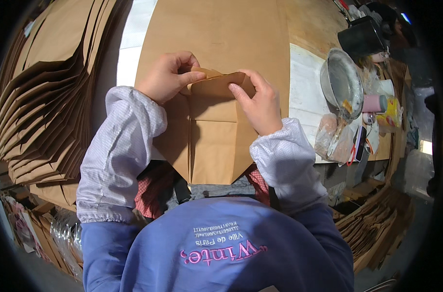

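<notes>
While the left hand (165,78) pinched one end of the raised flap (214,89) of a brown paper bag (213,148), the right hand (259,101) pinched the other.
Each grip was closed on paper between thumb and fingers. The bag lay on the surface (306,97), near end toward a blue sweatshirt (182,258), a stack of folded brown paper (41,102) to its left, a metal bowl (341,80) to its right.

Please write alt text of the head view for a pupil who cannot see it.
A person's left hand and right hand pinch the raised edge of folded brown paper on a worktable. Stacked brown paper lies to the left; a metal bowl and pink cup are to the right.
</notes>
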Demonstrator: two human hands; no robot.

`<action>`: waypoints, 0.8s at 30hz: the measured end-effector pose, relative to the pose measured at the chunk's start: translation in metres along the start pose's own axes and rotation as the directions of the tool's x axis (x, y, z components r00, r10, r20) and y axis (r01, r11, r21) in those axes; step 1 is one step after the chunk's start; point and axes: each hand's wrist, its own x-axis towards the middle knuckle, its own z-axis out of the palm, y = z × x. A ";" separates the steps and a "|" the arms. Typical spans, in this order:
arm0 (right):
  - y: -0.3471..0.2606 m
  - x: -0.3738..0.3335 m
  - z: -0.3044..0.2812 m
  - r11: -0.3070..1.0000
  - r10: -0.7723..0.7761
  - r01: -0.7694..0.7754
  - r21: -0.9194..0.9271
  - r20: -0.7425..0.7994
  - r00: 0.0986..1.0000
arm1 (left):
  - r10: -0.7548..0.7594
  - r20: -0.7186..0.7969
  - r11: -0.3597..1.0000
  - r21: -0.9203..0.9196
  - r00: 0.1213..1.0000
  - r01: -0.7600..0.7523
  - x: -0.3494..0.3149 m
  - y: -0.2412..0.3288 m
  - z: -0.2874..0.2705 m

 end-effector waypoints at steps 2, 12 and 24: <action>0.003 0.001 0.003 0.994 0.071 -0.073 0.076 0.023 0.997 | 0.018 -0.035 0.999 0.035 0.999 -0.017 -0.001 -0.001 0.003; 0.007 0.018 -0.048 0.918 0.184 -0.284 0.278 0.338 0.923 | 0.027 -0.053 1.000 -0.013 0.998 -0.028 -0.005 -0.005 0.006; 0.009 0.026 -0.037 0.947 -0.136 0.015 0.320 0.358 0.924 | 0.175 0.233 0.965 0.154 0.957 -0.214 0.010 0.000 0.017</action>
